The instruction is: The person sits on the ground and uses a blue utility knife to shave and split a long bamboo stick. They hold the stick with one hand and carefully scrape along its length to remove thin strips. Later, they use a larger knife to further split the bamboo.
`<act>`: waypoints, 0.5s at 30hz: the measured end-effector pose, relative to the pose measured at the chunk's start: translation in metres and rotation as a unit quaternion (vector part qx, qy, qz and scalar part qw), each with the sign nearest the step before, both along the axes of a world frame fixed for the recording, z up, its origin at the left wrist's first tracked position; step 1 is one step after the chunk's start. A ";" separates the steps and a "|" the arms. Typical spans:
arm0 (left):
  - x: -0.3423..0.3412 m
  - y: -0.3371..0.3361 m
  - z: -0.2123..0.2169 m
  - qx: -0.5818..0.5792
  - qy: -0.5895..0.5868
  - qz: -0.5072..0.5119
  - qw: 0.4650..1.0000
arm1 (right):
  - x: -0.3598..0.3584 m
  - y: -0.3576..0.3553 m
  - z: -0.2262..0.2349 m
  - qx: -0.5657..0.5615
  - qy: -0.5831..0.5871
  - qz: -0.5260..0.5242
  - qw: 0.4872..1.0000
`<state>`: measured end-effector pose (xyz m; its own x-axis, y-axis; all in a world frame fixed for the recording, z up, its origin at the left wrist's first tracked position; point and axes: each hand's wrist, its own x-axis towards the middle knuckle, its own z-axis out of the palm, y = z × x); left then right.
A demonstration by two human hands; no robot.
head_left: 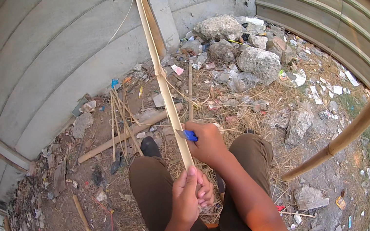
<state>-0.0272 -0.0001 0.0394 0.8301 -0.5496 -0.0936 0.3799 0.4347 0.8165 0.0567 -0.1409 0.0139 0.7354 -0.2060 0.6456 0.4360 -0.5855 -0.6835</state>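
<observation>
A long, pale split bamboo strip (167, 93) runs from between my knees up toward the grey wall, its far end near a wooden post. My left hand (190, 193) is closed round its near end, thumb on top. Farther up the strip, my right hand (207, 142) is closed on a blue-handled cutter knife (190, 135). The knife's blade lies across the strip's surface. A thin sliver (123, 23) hangs off the strip near its far end. How the right fingers sit under the strip is hidden.
Several thin bamboo sticks (119, 121) and a thicker pole (123, 135) lie on the littered ground to the left. A bamboo pole (338, 142) stands slanted at the right. Rocks (259, 64) and rubbish are heaped at the back, between the concrete wall (47, 51) and a ribbed metal fence (320, 20).
</observation>
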 end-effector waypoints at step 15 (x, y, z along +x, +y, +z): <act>-0.013 0.002 -0.007 -0.004 -0.035 -0.013 0.999 | -0.009 0.009 -0.005 0.038 0.001 -0.024 0.999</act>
<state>-0.0405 0.0024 0.0321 0.8202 -0.5713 -0.0304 0.3326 0.4330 0.8378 0.0472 -0.1315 0.0090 0.7245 -0.2901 0.6252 0.4073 -0.5516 -0.7279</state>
